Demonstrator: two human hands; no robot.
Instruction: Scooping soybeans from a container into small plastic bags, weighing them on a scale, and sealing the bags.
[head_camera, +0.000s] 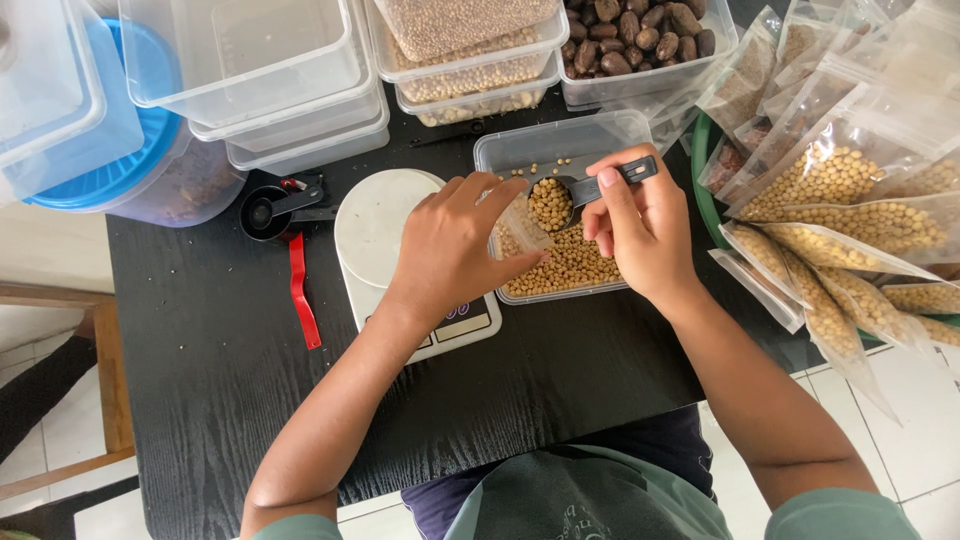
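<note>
Both forearms reach over the worktop (230, 380): L hand (450, 245) pinches small clear bag (522, 222) open above bean tub (560, 270), so R hand (640, 225), gripping black scoop (585, 188), can tip beans in.

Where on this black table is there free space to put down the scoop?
Bare table lies left of the white scale, beyond the red strip, and along the near edge below the bean tub. The far side, with stacked containers, and the right, with filled bags, are crowded.
</note>
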